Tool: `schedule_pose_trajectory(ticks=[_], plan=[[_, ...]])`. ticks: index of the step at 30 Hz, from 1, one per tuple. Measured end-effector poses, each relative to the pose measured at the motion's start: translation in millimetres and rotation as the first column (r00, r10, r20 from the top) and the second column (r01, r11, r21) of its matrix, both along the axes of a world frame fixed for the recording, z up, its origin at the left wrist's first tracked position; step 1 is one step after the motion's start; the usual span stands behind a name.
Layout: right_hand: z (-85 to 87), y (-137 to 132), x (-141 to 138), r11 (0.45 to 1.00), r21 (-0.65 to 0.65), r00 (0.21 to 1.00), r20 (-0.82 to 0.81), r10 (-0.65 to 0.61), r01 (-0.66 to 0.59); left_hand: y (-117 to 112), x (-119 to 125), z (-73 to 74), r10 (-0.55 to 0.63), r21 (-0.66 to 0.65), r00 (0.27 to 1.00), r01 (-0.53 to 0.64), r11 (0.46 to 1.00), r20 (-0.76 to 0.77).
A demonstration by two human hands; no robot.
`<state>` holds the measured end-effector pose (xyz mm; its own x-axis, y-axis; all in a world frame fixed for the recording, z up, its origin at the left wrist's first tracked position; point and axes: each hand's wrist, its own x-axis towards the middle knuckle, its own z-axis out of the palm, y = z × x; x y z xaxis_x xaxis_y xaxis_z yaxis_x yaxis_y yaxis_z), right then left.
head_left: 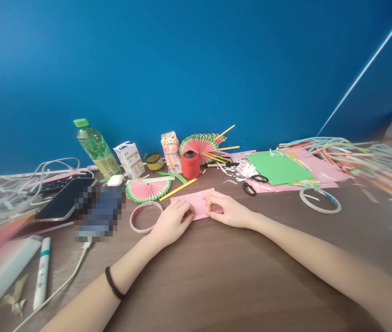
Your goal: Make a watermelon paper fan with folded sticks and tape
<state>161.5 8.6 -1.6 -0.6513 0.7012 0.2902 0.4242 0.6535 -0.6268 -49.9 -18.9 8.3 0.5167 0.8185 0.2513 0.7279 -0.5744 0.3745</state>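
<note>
A sheet of pink paper [197,199] lies on the brown table between my hands. My left hand [174,219] is closed at its left side, fingers curled and thumb near the lower edge. Over the right part of the sheet, my right hand [228,210] pinches the paper with thumb and fingers. A roll of tape [132,220] lies beside my left hand. Just behind it are a pink-and-green folded paper fan [148,189] and a yellow stick [178,189]. Black-handled scissors [250,189] rest beyond my right hand.
Along the blue wall stand a bottle [95,147], a white carton [129,159], a red thread spool [190,165] and another fan [199,144]. Green paper [278,168], paper strips [365,159] and a second tape roll [337,208] lie right; phones [62,198] and a marker [42,274] left.
</note>
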Motion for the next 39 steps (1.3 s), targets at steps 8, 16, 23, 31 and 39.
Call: schedule_pose_trajectory(ticks=[8, 16, 23, 31, 39], plan=[[5.4, 3.9, 3.3, 0.995, -0.060, 0.997, -0.008, 0.080, -0.080, -2.8, -0.4, 1.3, -0.046, -0.083, 0.998, 0.049, 0.995, 0.036], [6.3, 4.9, 5.2, 0.987, -0.081, 0.990, 0.034, 0.139, -0.136, -3.4, -1.6, 1.3, -0.103, -0.070, 0.995, 0.102, 0.992, -0.011], [6.9, 6.9, 4.8, 0.985, -0.108, 0.990, 0.026, 0.139, -0.136, -3.0, -1.1, 4.9, -0.138, -0.129, 0.990, 0.139, 0.982, 0.017], [11.7, 8.8, 8.0, 0.973, -0.176, 0.986, 0.047, 0.163, -0.152, -1.3, -2.0, 1.7, -0.097, -0.181, 0.992, 0.111, 0.977, 0.085], [10.5, 10.5, 8.9, 0.968, -0.195, 0.981, 0.077, 0.178, -0.160, -0.2, -3.5, 0.5, -0.082, -0.199, 0.990, 0.103, 0.974, 0.112]])
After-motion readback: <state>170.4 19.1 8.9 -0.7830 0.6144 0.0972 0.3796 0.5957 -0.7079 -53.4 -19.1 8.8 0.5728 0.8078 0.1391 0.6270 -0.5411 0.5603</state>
